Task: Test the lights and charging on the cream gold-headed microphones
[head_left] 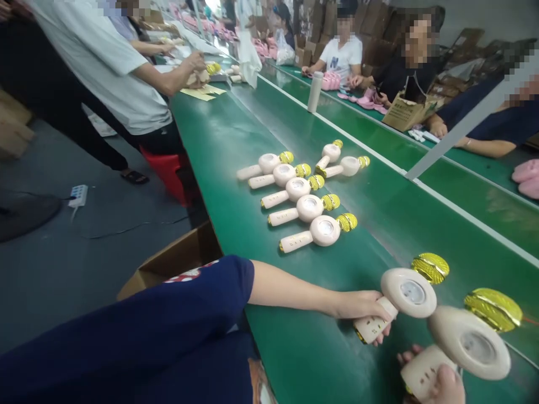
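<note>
My left hand point(366, 310) is closed round the handle of a cream toy microphone point(387, 275) with a round body and a gold head. Beside it, at the lower right, my right hand point(448, 384) grips the handle of a second cream microphone point(440, 331), partly cut off by the frame's bottom edge. The two microphones' round bodies are close together; I cannot tell whether they touch. Farther up the green table, several more microphones point(297, 241) lie in a slanted row. Two others point(350, 165) lie just behind that row, their handles close together.
The green worktable point(236, 235) runs away from me, with a white strip point(475, 224) along it. A slanted pale post point(455, 140) rises at right. A bottle point(315, 92) stands farther back. People sit opposite; another works at left by a red stool point(168, 171). A cardboard box point(168, 258) sits below.
</note>
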A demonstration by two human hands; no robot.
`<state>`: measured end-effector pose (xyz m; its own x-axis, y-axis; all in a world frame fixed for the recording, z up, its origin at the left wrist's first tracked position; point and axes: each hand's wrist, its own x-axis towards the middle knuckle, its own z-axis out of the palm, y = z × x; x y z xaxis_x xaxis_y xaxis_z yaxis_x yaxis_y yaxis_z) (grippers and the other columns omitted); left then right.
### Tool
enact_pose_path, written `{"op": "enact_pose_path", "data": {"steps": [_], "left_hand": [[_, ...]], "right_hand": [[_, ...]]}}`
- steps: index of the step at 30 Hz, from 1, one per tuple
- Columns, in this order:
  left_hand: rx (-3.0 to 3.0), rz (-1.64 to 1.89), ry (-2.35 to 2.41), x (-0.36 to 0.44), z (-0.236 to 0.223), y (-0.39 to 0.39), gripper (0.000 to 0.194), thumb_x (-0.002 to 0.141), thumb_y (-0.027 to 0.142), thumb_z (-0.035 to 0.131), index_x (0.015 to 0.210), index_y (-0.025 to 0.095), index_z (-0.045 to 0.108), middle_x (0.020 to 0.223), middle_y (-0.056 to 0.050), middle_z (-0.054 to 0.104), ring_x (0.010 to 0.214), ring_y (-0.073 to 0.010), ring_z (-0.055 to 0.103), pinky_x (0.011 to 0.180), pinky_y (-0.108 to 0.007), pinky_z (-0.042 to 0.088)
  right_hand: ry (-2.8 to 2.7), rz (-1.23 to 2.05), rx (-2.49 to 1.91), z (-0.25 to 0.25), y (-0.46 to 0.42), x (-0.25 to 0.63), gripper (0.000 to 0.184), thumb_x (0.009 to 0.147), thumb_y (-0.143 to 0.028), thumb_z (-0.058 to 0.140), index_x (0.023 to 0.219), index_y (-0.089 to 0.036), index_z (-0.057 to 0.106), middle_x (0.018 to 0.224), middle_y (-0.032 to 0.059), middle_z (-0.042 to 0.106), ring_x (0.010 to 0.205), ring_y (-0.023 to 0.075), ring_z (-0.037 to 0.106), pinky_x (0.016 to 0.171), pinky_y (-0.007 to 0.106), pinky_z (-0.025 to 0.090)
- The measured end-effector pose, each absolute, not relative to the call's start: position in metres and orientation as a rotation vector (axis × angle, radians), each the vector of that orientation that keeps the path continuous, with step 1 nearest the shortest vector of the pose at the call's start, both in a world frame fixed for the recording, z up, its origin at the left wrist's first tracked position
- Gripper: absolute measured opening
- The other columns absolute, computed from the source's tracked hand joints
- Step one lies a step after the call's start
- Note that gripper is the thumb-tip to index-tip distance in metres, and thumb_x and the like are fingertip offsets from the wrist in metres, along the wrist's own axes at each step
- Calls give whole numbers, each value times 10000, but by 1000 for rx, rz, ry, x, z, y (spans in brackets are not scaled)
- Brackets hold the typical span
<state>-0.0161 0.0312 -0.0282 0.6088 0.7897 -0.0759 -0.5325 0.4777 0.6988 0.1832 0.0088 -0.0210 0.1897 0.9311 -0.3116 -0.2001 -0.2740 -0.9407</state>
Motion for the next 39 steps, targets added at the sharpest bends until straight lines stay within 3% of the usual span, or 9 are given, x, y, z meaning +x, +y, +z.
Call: {"op": "enact_pose_path", "data": {"steps": [2, 5, 8, 13, 20, 39], "left_hand": [[691, 840, 446, -17, -20, 27, 294, 666, 275, 665, 872, 166, 486, 641, 32, 570, 553, -141, 604, 523, -276, 493], [711, 834, 467, -21, -7, 23, 318, 679, 270, 660, 912, 175, 465, 674, 30, 595, 551, -120, 591, 530, -263, 492], [728, 799, 445, -24, 1, 23, 315, 702, 283, 652, 924, 177, 457, 688, 20, 600, 584, -134, 606, 532, -273, 503], [741, 754, 463, -24, 2, 22, 335, 731, 318, 656, 954, 179, 449, 699, 14, 606, 577, -137, 613, 539, -295, 520], [718, 822, 487, -25, -1, 20, 363, 759, 354, 654, 990, 172, 442, 747, 12, 604, 595, -128, 616, 596, -324, 538], [804, 931, 498, -23, -4, 17, 451, 769, 467, 676, 990, 168, 421, 794, 11, 580, 612, -104, 595, 622, -289, 481]], "right_hand": [[-583, 1380, -1315, -5, 0, 170, 292, 715, -405, 651, 938, -220, 618, 780, 11, 659, 588, 142, 600, 485, 249, 529], [-481, 1603, -1196, 13, -7, 151, 298, 705, -357, 612, 951, -189, 626, 729, 5, 585, 548, 107, 517, 440, 204, 460], [-512, 1596, -1127, 14, -9, 146, 291, 712, -347, 595, 960, -196, 610, 717, -6, 547, 572, 120, 513, 462, 224, 462], [-660, 1497, -1157, 2, -12, 148, 349, 701, -402, 678, 977, -207, 592, 860, 24, 629, 694, 165, 600, 558, 283, 518], [-828, 1478, -1150, -1, -15, 146, 323, 830, -467, 561, 1011, -200, 576, 842, 23, 636, 666, 155, 580, 550, 279, 496], [-793, 1464, -1274, 1, -13, 145, 394, 702, -349, 669, 1035, -181, 541, 863, 57, 720, 611, 192, 661, 553, 329, 548]]}}
